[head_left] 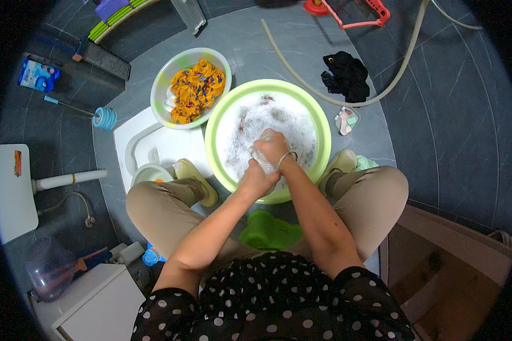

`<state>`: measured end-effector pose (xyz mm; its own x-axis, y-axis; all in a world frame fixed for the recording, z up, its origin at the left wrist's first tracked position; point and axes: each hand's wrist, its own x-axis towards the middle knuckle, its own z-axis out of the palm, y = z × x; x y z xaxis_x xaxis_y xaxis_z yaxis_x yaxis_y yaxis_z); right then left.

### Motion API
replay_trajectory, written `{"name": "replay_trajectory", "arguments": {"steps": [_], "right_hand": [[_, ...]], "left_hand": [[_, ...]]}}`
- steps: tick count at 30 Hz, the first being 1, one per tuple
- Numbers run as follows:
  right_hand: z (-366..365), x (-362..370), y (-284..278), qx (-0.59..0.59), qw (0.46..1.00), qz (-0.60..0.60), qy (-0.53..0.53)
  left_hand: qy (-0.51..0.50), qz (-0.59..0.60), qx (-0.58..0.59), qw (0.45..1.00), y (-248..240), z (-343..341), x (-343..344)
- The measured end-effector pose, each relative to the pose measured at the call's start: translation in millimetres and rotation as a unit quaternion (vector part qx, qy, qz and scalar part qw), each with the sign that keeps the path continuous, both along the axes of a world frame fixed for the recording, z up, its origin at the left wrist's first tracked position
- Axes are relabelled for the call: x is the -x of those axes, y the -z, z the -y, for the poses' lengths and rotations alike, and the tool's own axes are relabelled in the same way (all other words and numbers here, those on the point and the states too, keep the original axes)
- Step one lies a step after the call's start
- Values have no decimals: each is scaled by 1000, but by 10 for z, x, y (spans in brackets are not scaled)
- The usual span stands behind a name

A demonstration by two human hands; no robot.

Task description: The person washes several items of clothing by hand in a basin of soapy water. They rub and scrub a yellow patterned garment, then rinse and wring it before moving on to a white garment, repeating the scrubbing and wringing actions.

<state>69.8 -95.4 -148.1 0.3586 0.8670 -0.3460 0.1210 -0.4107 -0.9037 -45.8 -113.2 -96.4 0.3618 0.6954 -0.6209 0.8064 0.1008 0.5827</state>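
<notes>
A light green basin (211,149) full of white suds (298,122) stands on the floor between my knees. Over its near half, both hands grip one bunched, wet, pale cloth (261,159). My left hand (258,178) is closed round the nearer end. My right hand (272,145), a bracelet at its wrist, is closed round the farther end. Most of the cloth is hidden inside the fingers, so I cannot tell what garment it is. Darker patches show through the foam near the basin's far side.
A second basin (157,98) with orange patterned clothes (197,91) stands at the far left, beside a white squat toilet (129,136). A pale hose (403,74) curves past black cloth (347,77) and a small soap box (347,120). Below me is a green stool (270,232).
</notes>
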Motion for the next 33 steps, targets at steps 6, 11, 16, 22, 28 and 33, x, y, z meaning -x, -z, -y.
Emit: {"name": "replay_trajectory", "arguments": {"steps": [6, 11, 16, 22, 28, 33], "right_hand": [[-49, 110, -19, 59, 987, 149, 11], [-205, 121, 92, -51, 987, -117, 94], [43, -454, 753, 175, 983, -1, 57], [404, -424, 788, 377, 873, 310, -4], [719, -511, 1599, 295, 885, 347, -100], [364, -166, 622, 95, 983, 133, 85]], "left_hand": [[-12, 6, -42, 999, 218, -52, 73], [-265, 293, 131, 910, 195, -495, 302], [-382, 512, 119, 760, 87, -1308, 459], [-472, 424, 78, 769, 226, -1360, 661], [-421, 301, 210, 829, 196, -764, 269], [-360, 212, 318, 851, 347, -418, 188]]}}
